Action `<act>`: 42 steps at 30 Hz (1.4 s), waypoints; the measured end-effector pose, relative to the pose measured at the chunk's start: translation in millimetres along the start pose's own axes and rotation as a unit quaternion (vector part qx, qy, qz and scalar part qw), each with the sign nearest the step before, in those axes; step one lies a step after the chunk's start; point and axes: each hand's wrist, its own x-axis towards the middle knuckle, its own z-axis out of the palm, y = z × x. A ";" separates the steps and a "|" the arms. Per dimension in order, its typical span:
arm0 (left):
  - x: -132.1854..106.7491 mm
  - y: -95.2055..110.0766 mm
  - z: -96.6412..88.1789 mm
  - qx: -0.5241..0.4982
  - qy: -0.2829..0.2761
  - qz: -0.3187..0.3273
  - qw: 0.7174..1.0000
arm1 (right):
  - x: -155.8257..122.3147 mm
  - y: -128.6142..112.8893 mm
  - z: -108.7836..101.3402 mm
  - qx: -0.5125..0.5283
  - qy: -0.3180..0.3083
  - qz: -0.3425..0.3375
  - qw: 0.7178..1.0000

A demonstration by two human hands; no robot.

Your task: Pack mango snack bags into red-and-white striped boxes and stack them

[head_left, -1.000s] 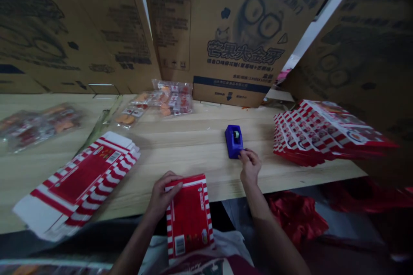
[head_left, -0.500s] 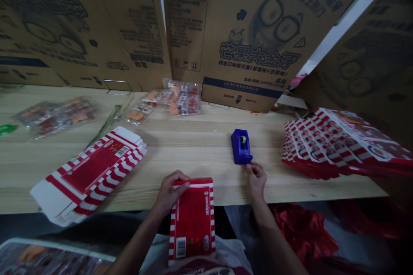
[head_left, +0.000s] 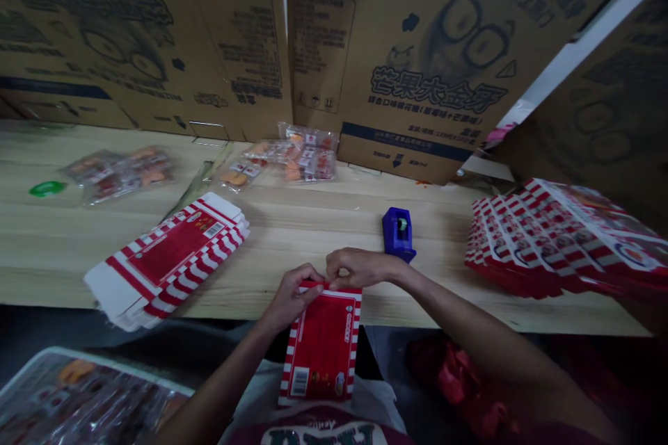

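A flat red box (head_left: 324,344) with striped red-and-white edges and a barcode leans against my lap at the table's front edge. My left hand (head_left: 298,295) grips its top left corner, thumb over the printed face. At the middle of the box's top edge, my right hand (head_left: 358,270) is closed in a pinch, its fingertips close to my left fingers. Whatever lies between those fingertips is too small to make out. Just behind my right wrist stands a blue tape dispenser (head_left: 397,233) with a roll in it.
To the left lies a fanned stack of flat striped boxes (head_left: 172,250); filled striped boxes (head_left: 553,236) stand at right. Clear snack packets (head_left: 307,153) and a green object (head_left: 47,188) lie farther back. Cardboard cartons (head_left: 417,62) wall the rear. A white-rimmed crate (head_left: 120,366) holds packets at lower left.
My right hand has left the tape dispenser's front end and come left to the box's top edge. My left hand still holds the box. The whole view has shifted slightly.
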 end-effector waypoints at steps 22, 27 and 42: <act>-12.3 15.8 -5.8 0.011 0.035 0.016 0.999 | 6.9 35.1 67.6 0.558 0.113 0.242 0.786; -19.5 12.5 2.0 -0.092 0.071 -0.079 0.990 | 2.0 25.1 65.6 0.576 0.164 0.271 0.754; -17.3 77.3 11.5 0.325 -0.037 0.370 0.870 | -51.8 22.7 32.4 0.590 0.203 0.185 0.759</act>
